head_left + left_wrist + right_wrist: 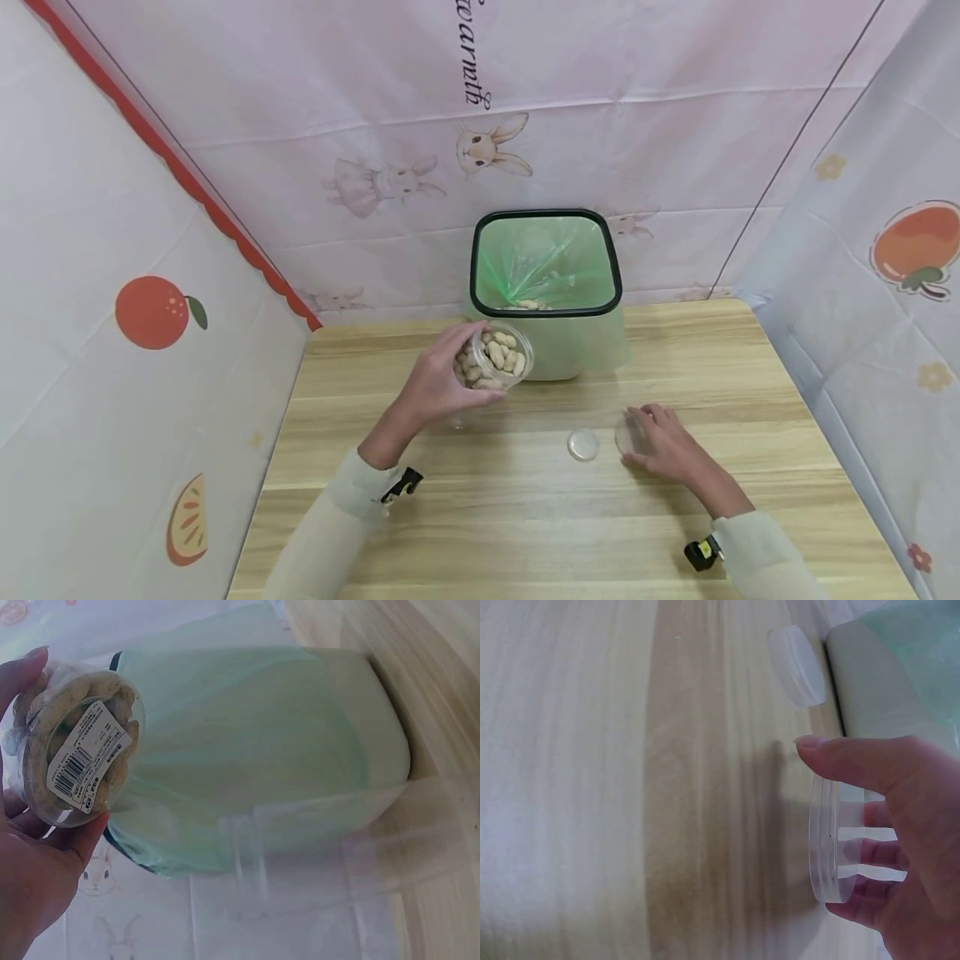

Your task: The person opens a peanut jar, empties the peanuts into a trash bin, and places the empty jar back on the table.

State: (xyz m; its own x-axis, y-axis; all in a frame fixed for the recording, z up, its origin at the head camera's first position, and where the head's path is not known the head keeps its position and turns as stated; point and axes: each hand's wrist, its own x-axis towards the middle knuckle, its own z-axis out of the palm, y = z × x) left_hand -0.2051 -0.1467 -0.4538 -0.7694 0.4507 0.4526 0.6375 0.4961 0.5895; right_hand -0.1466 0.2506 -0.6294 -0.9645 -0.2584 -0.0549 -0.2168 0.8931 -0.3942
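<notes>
My left hand (442,375) grips a clear plastic jar of peanuts (504,354), tilted with its round mouth toward the head camera, just in front of the bin's black rim. A barcode label (86,757) shows on the jar's base in the left wrist view. On the right, my right hand (663,446) holds a clear round lid (825,844) by its edge, thumb on one side and fingers on the other, close over the table. Left of that hand lies a smaller clear lid (582,445). More peanuts (528,305) show inside the bin.
The pale bin (555,367), lined with a green plastic bag (558,250), stands at the table's back edge by a printed cloth backdrop (390,275). A see-through container (315,855) appears beside it in the left wrist view. Wood-grain tabletop (525,533) stretches toward the front.
</notes>
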